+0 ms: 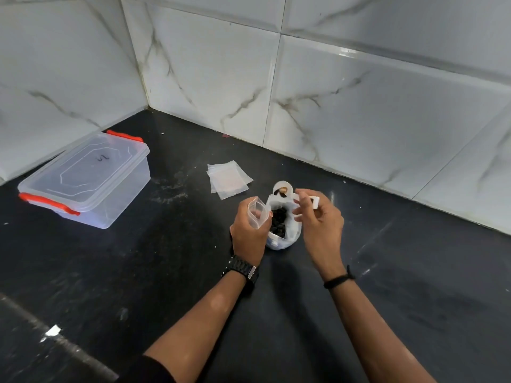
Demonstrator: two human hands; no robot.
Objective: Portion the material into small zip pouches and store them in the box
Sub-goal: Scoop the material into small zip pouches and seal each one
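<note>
A black countertop (138,272) fills the lower part of the frame, backed by white marble-look wall tiles (359,92) that meet in a corner at upper left. At left sits a clear plastic box (88,178), its lid on, with orange clip handles at both ends. Near the centre, a white plastic bag (284,236) stands open on the counter, showing dark material (278,221) inside. Just above it in the frame, a small stack of empty clear zip pouches (228,175) lies flat. The left hand (249,233), with a dark watch on its wrist, curls its fingers around one small zip pouch (257,214), holding it mouth-up beside the bag. The right hand (318,219), loosely curled, pinches the bag's white handle loop (312,201) at its upper right edge.
</note>
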